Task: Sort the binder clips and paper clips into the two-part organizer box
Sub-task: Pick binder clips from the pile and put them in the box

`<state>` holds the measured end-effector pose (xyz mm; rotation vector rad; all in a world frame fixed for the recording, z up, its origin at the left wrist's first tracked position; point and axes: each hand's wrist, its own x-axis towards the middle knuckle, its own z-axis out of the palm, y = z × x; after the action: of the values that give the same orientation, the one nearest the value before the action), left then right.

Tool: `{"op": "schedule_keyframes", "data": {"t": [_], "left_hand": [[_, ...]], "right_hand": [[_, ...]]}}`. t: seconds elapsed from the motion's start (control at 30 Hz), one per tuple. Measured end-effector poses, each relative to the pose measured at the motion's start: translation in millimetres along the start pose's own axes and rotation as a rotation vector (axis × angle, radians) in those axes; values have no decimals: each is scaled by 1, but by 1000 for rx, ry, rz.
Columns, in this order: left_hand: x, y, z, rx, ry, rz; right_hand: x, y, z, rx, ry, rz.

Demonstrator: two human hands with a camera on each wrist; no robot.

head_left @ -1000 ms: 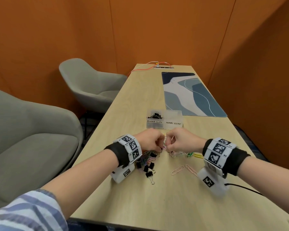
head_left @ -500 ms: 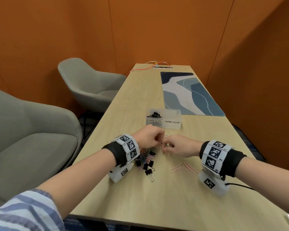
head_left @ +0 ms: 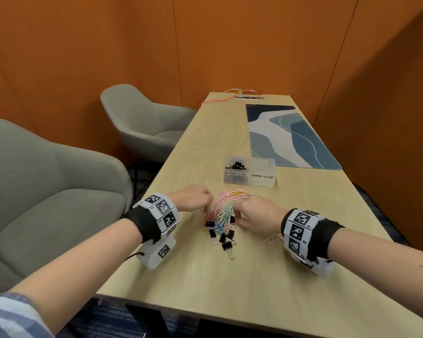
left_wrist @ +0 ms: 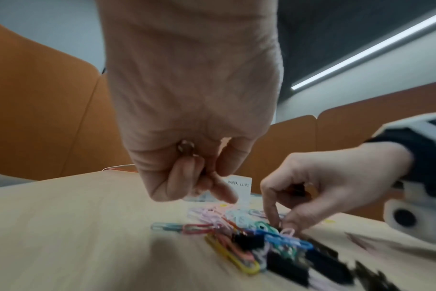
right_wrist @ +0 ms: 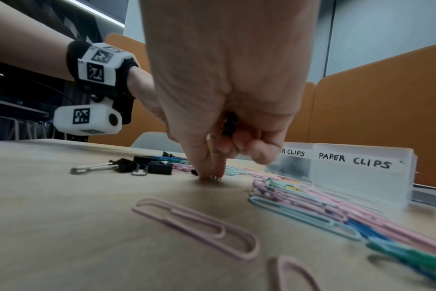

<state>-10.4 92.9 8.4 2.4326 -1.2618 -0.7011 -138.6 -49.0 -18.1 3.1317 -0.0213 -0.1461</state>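
Pale wood-grain table (head_left: 230, 276) bearing a clear, frosted plastic two-part organizer box (head_left: 250, 173); its hand-lettered labels read BINDER CLIPS on the left compartment and PAPER CLIPS on the right. Black binder clips with folded wire handles (head_left: 235, 164) lie in the left compartment; what the right one holds cannot be told. Just in front of the box lies a loose heap of plastic-coated wire paper clips in pink, mint, blue, green and yellow (head_left: 226, 206), most with their long axes running obliquely toward the box. At the near edge of the heap, farther from the box, lie small black binder clips (head_left: 224, 236), one with its silver handles (head_left: 231, 253) pointing away from the box. Two pink paper clips (head_left: 269, 241) lie apart, right of the heap. The left hand (head_left: 193, 200) hovers over the heap's left edge, fingers (left_wrist: 184, 177) curled together around a small metallic piece, not clearly identifiable. The right hand (head_left: 259, 217) reaches in from the right, thumb and forefinger tips (right_wrist: 208, 169) pressed together on the table at a small silvery part beside the binder clips.
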Motion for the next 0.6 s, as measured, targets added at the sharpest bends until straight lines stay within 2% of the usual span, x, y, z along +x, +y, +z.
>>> {"op": "schedule_keyframes", "data": {"t": [0.17,0.33,0.6], "left_hand": [[-4,-8,15,246,-2,50],[-2,-9,16,199,-7,121],[3,-9,19,267,-43,161]], "right_hand": [[-4,0,0,2,-106,14],[-11,3,0,95,-203,98],[-12,8,-1,167,-210,192]]}}
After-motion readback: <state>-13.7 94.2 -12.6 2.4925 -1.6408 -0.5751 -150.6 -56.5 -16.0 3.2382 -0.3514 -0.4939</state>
